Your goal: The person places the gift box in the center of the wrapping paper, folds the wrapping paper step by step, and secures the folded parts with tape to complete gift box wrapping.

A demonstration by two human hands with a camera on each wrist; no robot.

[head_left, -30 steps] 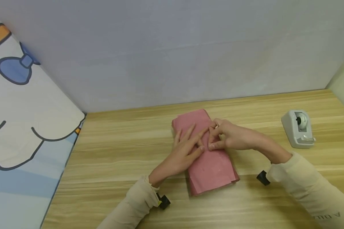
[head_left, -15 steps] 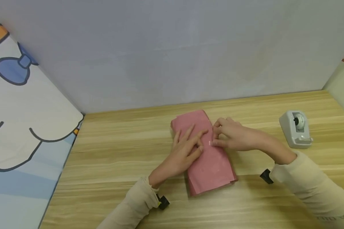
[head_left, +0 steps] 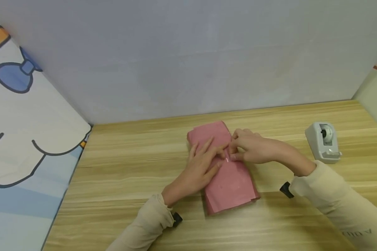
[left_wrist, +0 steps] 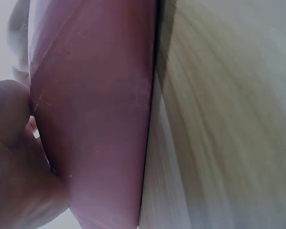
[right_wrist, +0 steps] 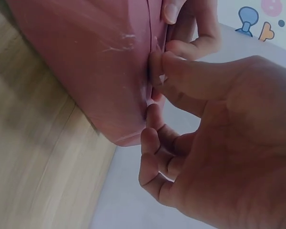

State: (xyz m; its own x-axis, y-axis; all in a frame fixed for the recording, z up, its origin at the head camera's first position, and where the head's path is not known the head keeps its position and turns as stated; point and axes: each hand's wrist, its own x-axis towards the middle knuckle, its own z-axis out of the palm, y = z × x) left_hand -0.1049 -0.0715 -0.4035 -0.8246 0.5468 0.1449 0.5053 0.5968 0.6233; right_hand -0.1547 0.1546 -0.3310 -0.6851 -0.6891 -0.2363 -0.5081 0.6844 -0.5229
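A package wrapped in pink paper (head_left: 230, 188) lies on the table, slightly tilted in the head view. My left hand (head_left: 201, 169) rests on its upper face with fingers spread, pressing near the middle seam. On the other side of that seam, my right hand (head_left: 249, 148) pinches the pink paper between thumb and curled fingers. A small shiny strip (head_left: 227, 159), perhaps clear tape, shows by the right thumb. In the right wrist view, the right thumb (right_wrist: 181, 71) and forefinger meet at the paper's edge; what lies exactly between them is partly hidden.
A pale grey tape dispenser (head_left: 323, 143) with a roll stands on the wooden table (head_left: 128, 157) at the right. A plain pale wall (head_left: 191, 69) rises behind the table. A cartoon-printed panel (head_left: 22, 125) stands at the left.
My right hand moves slightly right with the paper edge, then back left toward the seam. The left hand stays on the package, nearly still.
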